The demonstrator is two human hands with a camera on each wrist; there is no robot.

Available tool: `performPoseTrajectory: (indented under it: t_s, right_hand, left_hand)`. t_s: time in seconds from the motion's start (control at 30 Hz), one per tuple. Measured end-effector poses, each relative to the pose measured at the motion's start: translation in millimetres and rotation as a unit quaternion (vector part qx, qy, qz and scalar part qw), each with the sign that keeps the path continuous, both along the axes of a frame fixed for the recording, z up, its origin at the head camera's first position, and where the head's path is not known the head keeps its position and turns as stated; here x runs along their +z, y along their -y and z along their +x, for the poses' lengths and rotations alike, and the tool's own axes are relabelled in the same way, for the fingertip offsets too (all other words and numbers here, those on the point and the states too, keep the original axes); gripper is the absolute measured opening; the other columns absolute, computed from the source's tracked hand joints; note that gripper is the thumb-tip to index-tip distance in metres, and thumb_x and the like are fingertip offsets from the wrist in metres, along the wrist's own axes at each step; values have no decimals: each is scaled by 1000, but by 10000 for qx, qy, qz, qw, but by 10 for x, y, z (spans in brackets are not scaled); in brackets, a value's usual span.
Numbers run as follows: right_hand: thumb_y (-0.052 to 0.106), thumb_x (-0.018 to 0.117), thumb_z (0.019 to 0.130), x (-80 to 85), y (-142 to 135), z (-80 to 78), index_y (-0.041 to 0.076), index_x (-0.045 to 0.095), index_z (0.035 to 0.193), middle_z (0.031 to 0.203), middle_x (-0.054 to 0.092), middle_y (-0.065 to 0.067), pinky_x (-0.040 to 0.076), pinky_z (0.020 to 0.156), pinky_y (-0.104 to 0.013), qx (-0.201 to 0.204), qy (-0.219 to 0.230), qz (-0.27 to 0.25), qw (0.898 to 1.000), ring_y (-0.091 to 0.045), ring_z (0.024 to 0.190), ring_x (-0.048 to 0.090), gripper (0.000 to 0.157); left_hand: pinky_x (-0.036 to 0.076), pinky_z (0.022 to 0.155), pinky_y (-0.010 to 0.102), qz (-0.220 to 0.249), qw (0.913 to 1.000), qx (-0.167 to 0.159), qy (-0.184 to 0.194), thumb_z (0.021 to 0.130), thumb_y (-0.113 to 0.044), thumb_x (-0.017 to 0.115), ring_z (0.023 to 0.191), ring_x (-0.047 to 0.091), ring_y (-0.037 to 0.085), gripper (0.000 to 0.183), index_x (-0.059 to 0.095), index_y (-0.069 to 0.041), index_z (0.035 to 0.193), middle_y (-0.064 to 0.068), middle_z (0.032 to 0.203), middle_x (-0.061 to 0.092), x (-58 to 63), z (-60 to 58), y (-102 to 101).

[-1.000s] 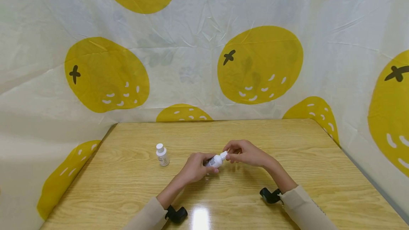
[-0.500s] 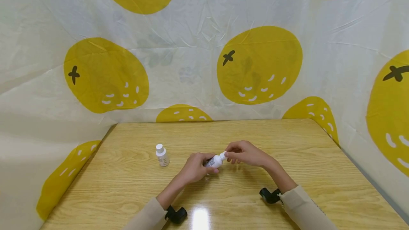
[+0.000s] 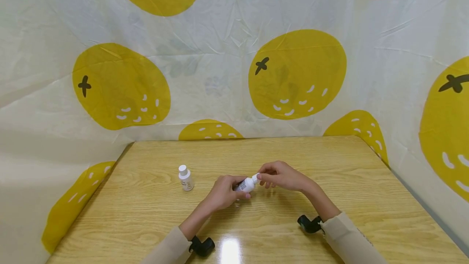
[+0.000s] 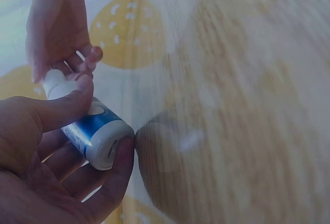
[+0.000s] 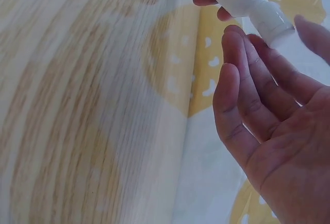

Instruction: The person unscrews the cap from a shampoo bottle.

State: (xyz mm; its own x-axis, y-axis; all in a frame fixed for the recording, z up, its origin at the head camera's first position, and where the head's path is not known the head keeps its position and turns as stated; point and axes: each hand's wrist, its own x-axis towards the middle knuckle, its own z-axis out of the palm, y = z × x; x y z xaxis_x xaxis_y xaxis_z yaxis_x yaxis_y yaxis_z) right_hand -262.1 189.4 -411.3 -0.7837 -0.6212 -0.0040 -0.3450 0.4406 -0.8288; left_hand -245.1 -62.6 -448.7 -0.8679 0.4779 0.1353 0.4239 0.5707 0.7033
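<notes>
My left hand (image 3: pixel 224 192) grips a small white plastic bottle (image 3: pixel 246 185), held tilted above the table with its cap toward the right. In the left wrist view, the bottle (image 4: pixel 92 126) shows a blue band, and its base points toward the camera. My right hand (image 3: pixel 282 176) has thumb and forefinger at the white bottle cap (image 3: pixel 256 178), pinching it. The right wrist view shows the cap (image 5: pixel 272 24) between thumb and forefinger, while the other fingers curve loosely below. A second white bottle (image 3: pixel 186 178) stands upright to the left, its cap on.
The wooden table (image 3: pixel 146 215) reaches back to a pale curtain (image 3: pixel 212 72) printed with big yellow fruit. Black wrist cameras sit by both sleeves, one at the left (image 3: pixel 202 246) and one at the right (image 3: pixel 309 224). Light glares off the table's front.
The right thumb and forefinger have shifted slightly left over the cap, covering more of it. The left hand and the standing bottle have hardly moved.
</notes>
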Motion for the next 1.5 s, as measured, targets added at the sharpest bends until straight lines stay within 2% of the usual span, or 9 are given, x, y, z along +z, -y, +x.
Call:
performPoseTrajectory:
  t_s: [0.1,0.27,0.57,0.83,1.03,1.3,1.5]
  right_hand:
    - [25,59,106,-4,-2,1,3,70,116,103,74,-20,58,75,-45,29,17,-36,10000,-38,89,71,27]
    - [22,63,104,-3,-2,7,3,68,121,103,74,-19,58,75,-44,110,-81,-95,9999,-40,89,70,25]
    - [23,63,104,13,16,4,-1,63,131,104,74,-23,58,76,-47,146,-86,-68,9998,-40,87,69,36]
    - [25,57,108,-2,4,-12,3,70,113,102,74,-22,59,72,-43,82,21,12,10000,-36,88,70,26]
    - [22,60,106,3,2,1,3,67,118,105,73,-24,59,73,-45,181,57,-77,9998,-38,88,71,23]
    - [24,63,104,7,16,-2,1,65,128,104,75,-23,59,74,-46,173,-149,-34,9997,-39,86,71,32]
    - [30,56,108,21,11,7,4,69,121,105,74,-20,59,75,-49,-53,-139,-2,9999,-38,88,71,32]
  left_hand:
    - [53,79,29,-6,10000,-6,6,87,-27,84,93,66,10,38,77,-17,123,2,111,78,2,4,-1]
    - [52,79,28,-68,10000,-3,-6,87,-27,85,92,65,9,38,77,-18,122,1,111,78,1,3,-1]
    - [52,77,28,-42,10000,-39,-74,86,-28,85,90,65,11,37,77,-17,121,2,108,78,-5,-14,6]
    - [52,75,26,-14,10000,-34,-20,87,-27,84,88,64,8,35,77,-19,121,0,108,77,16,-5,4]
    - [53,77,26,-24,10000,-36,4,88,-27,83,91,65,8,36,77,-19,123,0,111,77,20,3,7]
    - [52,76,26,-32,10000,-35,10,88,-26,83,90,65,9,37,76,-18,123,1,110,77,23,15,12]
    - [52,73,25,3,10000,-67,-21,88,-26,84,86,64,7,34,77,-18,120,0,106,78,27,13,11]
